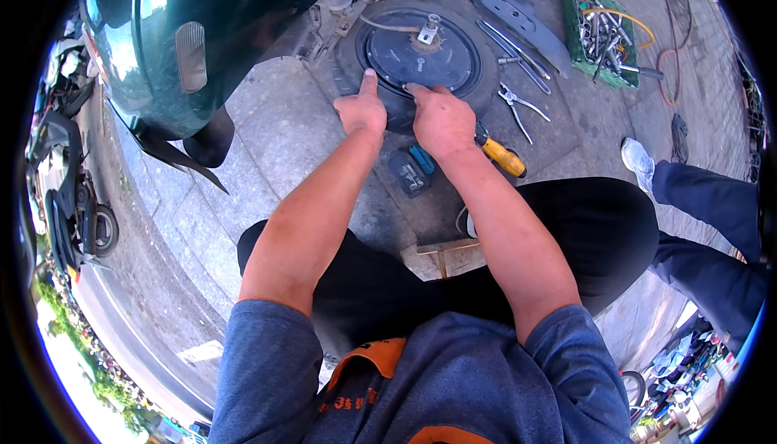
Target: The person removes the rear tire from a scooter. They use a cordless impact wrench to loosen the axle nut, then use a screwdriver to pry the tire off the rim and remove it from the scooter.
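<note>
A wheel with a black tire (350, 62) and dark hub disc (409, 59) lies flat before me. My left hand (362, 110) grips the tire's near side, thumb raised onto the rim. My right hand (444, 122) is closed at the rim beside it; what its fingertips hold is hidden. Pliers (515, 102), long metal tools (510, 46) and a grey panel (506, 11) lie right of the wheel. Below my right hand are a yellow-handled tool (500, 152) and a dark battery pack (409, 170).
A green scooter body (170, 63) overhangs at upper left. A green crate (583, 39) of sockets and hoses (670, 80) lie at upper right. Another person's legs (700, 189) are at my right. Parked scooters (85, 209) line the far left.
</note>
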`<control>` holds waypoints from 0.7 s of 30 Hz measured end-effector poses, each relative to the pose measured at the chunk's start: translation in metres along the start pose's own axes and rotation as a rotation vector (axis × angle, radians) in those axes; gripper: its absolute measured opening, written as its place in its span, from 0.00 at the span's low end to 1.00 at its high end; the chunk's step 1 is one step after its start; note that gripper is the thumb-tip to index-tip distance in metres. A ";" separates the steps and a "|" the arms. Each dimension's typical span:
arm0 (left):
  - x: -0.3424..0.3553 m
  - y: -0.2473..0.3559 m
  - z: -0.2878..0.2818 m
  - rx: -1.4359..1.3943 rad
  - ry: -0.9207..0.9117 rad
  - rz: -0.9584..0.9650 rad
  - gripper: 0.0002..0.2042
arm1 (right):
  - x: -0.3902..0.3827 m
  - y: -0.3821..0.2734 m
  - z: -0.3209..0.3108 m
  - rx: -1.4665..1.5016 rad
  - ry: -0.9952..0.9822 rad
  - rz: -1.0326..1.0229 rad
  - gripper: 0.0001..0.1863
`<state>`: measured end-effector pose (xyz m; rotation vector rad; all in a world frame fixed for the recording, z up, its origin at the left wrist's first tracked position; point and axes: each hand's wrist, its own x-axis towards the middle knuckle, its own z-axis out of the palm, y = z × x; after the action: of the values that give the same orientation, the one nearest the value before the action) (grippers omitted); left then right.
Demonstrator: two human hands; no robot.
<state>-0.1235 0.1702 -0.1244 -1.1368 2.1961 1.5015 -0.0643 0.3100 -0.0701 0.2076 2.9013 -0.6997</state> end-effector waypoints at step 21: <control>0.007 -0.006 0.003 0.074 0.043 0.005 0.45 | -0.001 -0.001 0.000 0.016 0.004 0.006 0.23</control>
<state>-0.1245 0.1692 -0.1337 -1.1516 2.2645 1.3977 -0.0637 0.3096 -0.0694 0.2197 2.8990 -0.7222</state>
